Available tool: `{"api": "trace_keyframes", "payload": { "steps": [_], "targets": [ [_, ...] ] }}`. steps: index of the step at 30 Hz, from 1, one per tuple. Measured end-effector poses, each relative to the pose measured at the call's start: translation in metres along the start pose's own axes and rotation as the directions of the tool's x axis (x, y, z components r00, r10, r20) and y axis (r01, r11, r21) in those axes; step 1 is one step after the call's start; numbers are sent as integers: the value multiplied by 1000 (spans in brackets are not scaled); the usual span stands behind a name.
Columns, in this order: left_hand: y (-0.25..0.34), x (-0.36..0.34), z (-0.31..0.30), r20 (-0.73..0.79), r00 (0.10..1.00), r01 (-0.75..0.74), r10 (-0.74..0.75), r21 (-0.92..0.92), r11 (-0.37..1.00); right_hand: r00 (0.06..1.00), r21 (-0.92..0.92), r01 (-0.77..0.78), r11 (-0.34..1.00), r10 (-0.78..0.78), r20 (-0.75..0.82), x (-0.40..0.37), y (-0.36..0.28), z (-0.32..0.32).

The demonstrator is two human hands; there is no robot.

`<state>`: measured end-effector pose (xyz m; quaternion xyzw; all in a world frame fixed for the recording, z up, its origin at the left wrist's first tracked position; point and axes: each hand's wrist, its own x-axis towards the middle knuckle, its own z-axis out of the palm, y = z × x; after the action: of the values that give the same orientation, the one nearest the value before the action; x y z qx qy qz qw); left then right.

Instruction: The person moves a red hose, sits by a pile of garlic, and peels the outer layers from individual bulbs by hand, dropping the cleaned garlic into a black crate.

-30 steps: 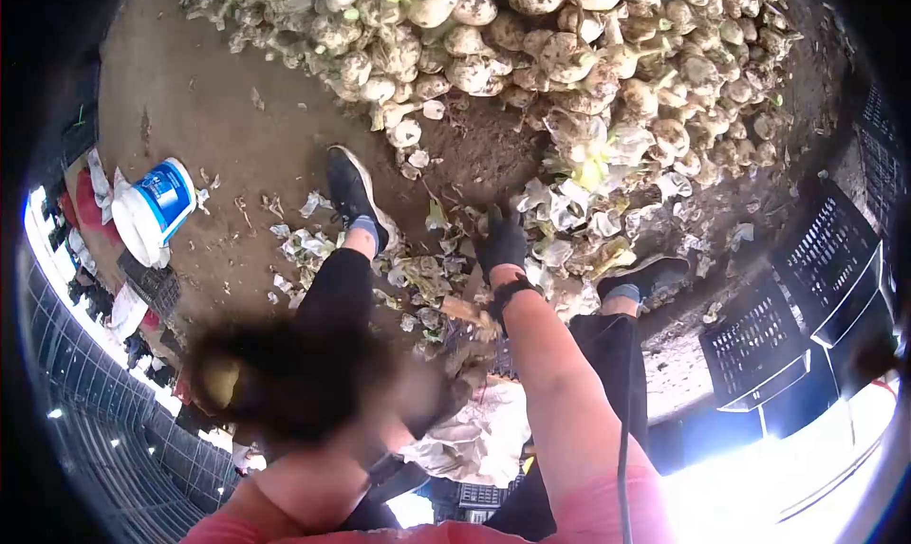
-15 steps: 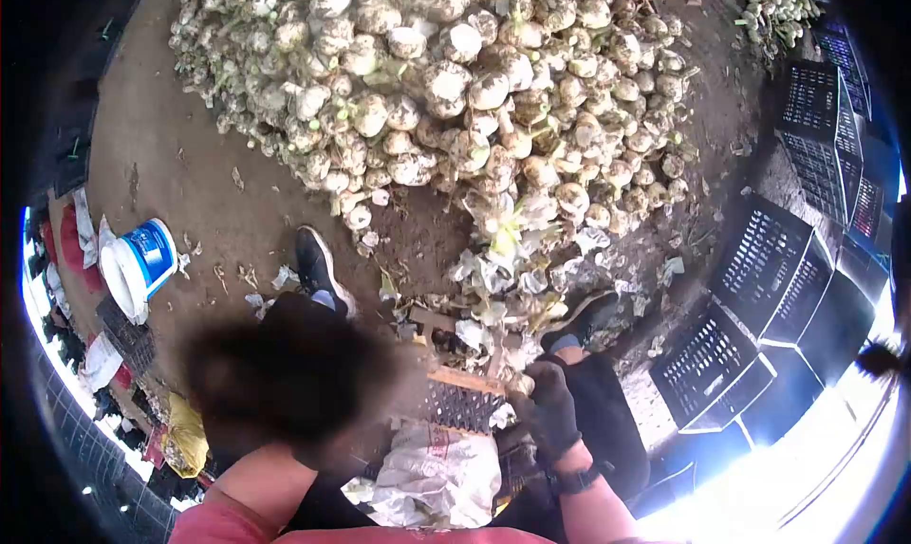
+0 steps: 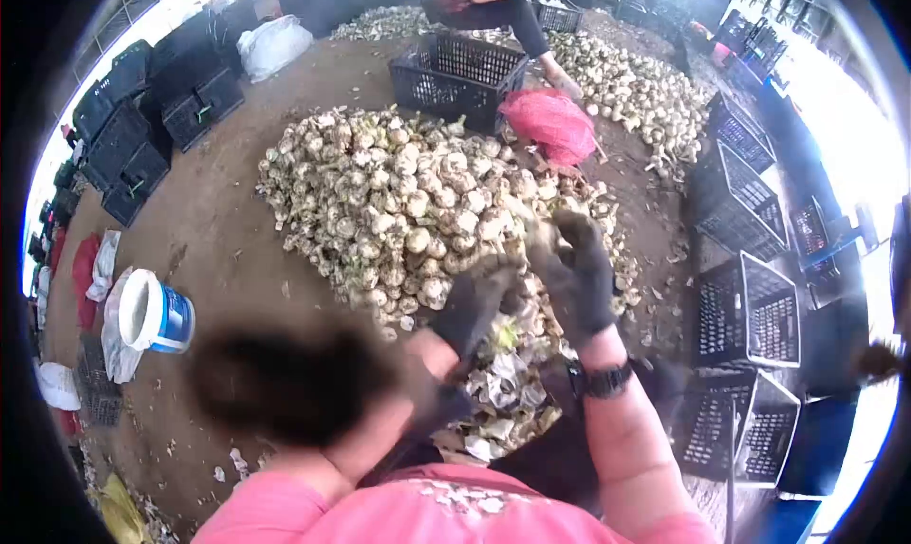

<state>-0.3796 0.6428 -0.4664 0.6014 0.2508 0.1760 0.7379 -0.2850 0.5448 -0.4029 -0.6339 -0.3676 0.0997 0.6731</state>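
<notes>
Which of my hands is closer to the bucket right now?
Left. The left hand is at the near side of the pile, across the floor to the right of the bucket; the right hand is beyond it, farther right.

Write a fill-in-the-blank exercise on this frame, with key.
The left hand and right hand wear dark ____.
A dark wristband shows on the ____ wrist.
The blue-and-white plastic bucket stands on the picture's ____ side.
The pink mesh sack lies beside a black plastic ____.
Missing words: gloves; right; left; crate.
</notes>
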Motion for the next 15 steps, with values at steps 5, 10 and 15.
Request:
{"api": "trace_keyframes", "payload": {
  "steps": [5, 10, 15],
  "targets": [
    [-20, -63, -49, 75, 988, -128, 135, -93, 987, 999, 87, -36, 996, 33, 34, -56, -37, 9],
    [35, -125, -47, 67, 968, -213, 241, -284, 935, 992, -314, 111, 943, -85, 95, -101, -95, 18],
    [41, -157, -39, 180, 909, -362, 375, -101, 927, 915, -393, 397, 829, -325, 240, -137, -86, 24]
  ]
}}
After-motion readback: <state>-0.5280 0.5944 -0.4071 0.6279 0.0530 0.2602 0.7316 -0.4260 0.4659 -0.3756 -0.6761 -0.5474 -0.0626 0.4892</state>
